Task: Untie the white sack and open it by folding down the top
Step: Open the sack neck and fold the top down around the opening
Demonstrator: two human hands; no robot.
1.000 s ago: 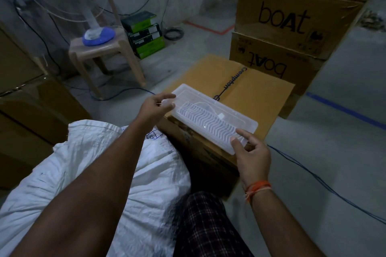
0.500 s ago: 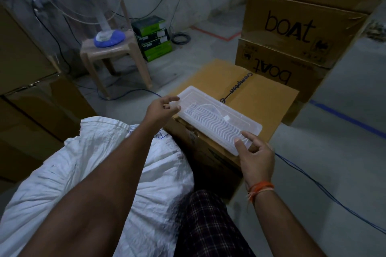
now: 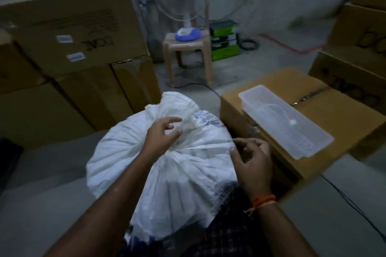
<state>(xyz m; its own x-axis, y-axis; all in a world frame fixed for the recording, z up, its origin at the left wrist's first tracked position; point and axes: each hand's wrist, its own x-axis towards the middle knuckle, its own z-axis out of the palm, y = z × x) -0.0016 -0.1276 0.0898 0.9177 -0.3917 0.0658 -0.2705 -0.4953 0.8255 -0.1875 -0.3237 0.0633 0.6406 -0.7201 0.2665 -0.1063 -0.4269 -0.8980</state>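
Observation:
A full white woven sack point(image 3: 133, 165) stands on the floor right in front of me, its top gathered and tied into a bunched neck point(image 3: 183, 110). My left hand point(image 3: 161, 134) hovers over the gathered neck with fingers loosely spread, holding nothing. My right hand point(image 3: 249, 158) sits at the sack's right side, by the tied gather, fingers loosely curled; an orange thread is on that wrist. Whether either hand touches the tie is unclear in the blur.
A clear plastic tray point(image 3: 286, 121) lies on a brown carton point(image 3: 338, 115) right of the sack. Stacked cartons point(image 3: 69, 52) stand at left and far right. A fan on a plastic stool point(image 3: 188, 48) and green boxes point(image 3: 224, 39) stand behind. A cable point(image 3: 351, 204) runs across the floor.
Both hands left the clear plastic tray on the carton and came back over the sack's tied top. My view swung left toward the sack.

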